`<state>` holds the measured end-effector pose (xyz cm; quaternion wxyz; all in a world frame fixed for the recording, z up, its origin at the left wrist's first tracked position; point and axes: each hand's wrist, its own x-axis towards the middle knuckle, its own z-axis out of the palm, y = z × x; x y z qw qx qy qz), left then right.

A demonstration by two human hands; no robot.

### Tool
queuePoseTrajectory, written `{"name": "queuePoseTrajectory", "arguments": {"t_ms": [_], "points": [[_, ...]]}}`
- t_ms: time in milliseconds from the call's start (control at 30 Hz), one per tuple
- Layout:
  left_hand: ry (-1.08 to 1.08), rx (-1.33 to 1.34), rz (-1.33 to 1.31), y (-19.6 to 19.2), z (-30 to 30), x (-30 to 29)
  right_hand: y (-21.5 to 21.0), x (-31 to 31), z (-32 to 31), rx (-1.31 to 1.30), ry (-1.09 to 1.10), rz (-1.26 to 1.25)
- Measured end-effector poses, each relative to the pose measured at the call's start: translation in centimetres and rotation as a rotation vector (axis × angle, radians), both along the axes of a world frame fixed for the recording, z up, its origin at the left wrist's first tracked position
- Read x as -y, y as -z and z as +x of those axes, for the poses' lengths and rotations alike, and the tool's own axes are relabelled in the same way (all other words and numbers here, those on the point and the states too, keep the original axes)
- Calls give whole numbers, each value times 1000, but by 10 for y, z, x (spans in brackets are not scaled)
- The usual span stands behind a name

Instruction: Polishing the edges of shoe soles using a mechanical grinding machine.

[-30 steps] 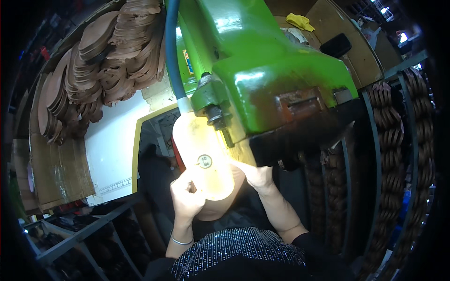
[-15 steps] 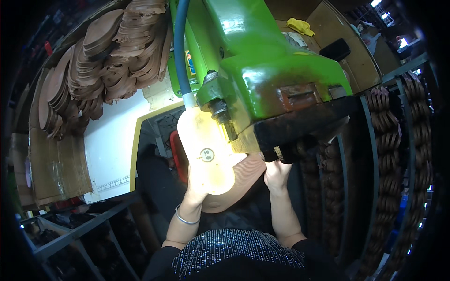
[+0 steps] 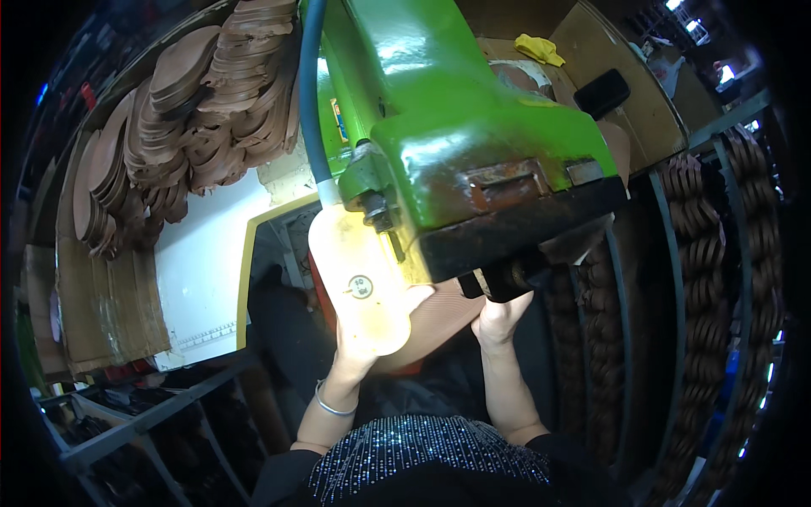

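Observation:
A ribbed, tan-brown shoe sole (image 3: 446, 318) lies under the head of a green machine (image 3: 490, 144), its far part hidden there. My left hand (image 3: 352, 358) holds the sole's left side. Most of that hand is behind a glowing lamp (image 3: 359, 283), but its thumb shows on top of the sole beside the lamp. At the sole's right edge, my right hand (image 3: 500, 323) is closed on it, close below the machine's black lower part (image 3: 524, 221). Its fingertips are partly hidden.
Stacked brown soles (image 3: 177, 127) fill a cardboard box (image 3: 110, 313) at the left. Racks of brown soles (image 3: 701, 279) stand at the right. Behind the machine is another cardboard box (image 3: 646, 101) with a yellow cloth (image 3: 541, 49). A blue hose (image 3: 312, 101) runs to the lamp.
The sole has shifted between my hands; its rounded near end no longer shows below the lamp. My left thumb now shows beside the lamp. The machine and lamp sit farther left in view.

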<state>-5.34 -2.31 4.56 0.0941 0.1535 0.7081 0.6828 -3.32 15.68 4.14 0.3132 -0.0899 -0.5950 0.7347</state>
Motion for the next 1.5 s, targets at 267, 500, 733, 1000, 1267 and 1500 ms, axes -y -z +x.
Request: {"name": "queuePoseTrajectory", "arguments": {"t_ms": [267,500,733,1000,1267,1500], "points": [[-253,-163,-48,-2,8,12,-15,18,-5,-14,-294,-13],[-278,-55,14,0,17,13,-20,23,-7,129,-385,127],[3,320,418,23,-9,-3,-9,4,6,95,-146,-42],[-85,67,214,-13,-6,18,-21,26,-2,113,-355,-50],[17,120,221,45,-2,1,3,27,28,200,-299,-36],[-162,465,428,35,18,-2,51,-1,133,795,-854,-4]]}}
